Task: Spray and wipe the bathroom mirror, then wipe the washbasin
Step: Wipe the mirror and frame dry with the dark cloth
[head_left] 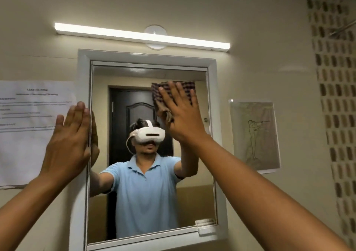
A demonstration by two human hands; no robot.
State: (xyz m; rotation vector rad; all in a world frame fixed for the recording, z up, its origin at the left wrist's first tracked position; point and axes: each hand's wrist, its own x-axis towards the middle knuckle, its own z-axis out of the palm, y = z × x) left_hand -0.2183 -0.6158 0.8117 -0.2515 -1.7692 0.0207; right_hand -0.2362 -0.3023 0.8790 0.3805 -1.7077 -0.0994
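The bathroom mirror (119, 202) hangs in a white frame on the beige wall straight ahead. My right hand (181, 114) lies flat, fingers spread, and presses a brown checked cloth (159, 96) against the upper right part of the glass. My left hand (69, 142) is flat and open against the mirror's left frame edge, holding nothing. The glass reflects a person in a blue shirt with both arms raised. The washbasin and any spray bottle are out of view.
A lit tube lamp (142, 36) runs above the mirror. A printed sheet (28, 119) is taped to the wall at the left, a drawing (254, 135) in a plastic sleeve at the right. Patterned tiles (335, 88) cover the far right wall.
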